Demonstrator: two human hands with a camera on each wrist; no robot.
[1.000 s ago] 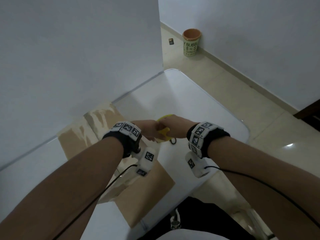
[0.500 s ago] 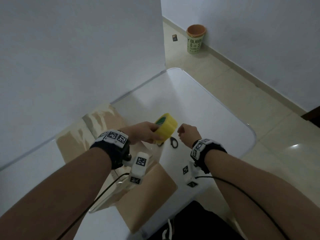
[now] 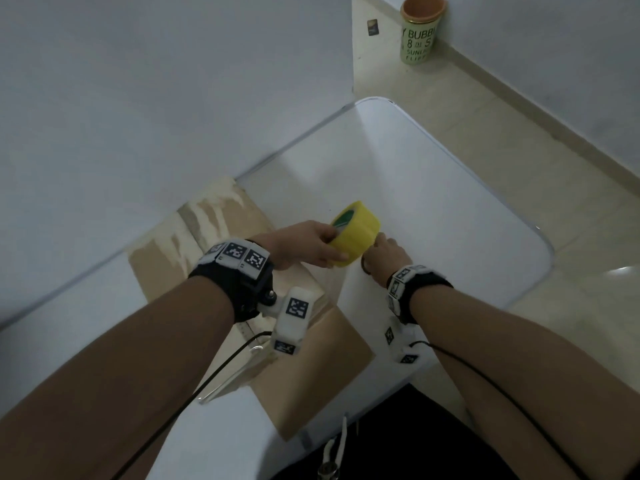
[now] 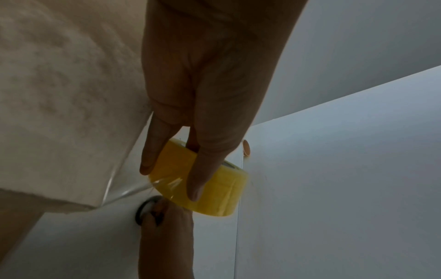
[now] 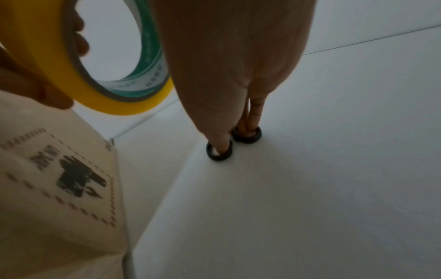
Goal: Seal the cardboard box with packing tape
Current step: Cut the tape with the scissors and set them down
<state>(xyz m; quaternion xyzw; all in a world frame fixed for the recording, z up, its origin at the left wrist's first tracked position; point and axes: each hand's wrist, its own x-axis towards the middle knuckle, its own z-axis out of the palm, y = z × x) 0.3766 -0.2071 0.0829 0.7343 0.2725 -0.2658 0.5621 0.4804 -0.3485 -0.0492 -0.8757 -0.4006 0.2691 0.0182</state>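
A brown cardboard box (image 3: 311,368) lies flat on the white table (image 3: 433,202), against the wall. My left hand (image 3: 304,244) grips a yellow roll of packing tape (image 3: 356,233) just above the box's far right corner. A clear strip of tape (image 4: 128,185) runs from the roll (image 4: 207,188) down to the box (image 4: 59,94). My right hand (image 3: 384,254) is down on the table beside the roll. Its thumb and fingers (image 5: 253,117) sit inside the black handle rings of a pair of scissors (image 5: 218,158). The scissor blades are hidden.
A white wall (image 3: 138,98) runs along the table's left side, close behind the box. The table's rounded edge (image 3: 547,251) lies to the right, with tiled floor beyond. A green cup-shaped bin (image 3: 419,32) stands on the floor by the far wall.
My right hand left the tape roll, drew back, then went down to the scissors on the table. My left hand lifted the roll a little and kept hold of it.
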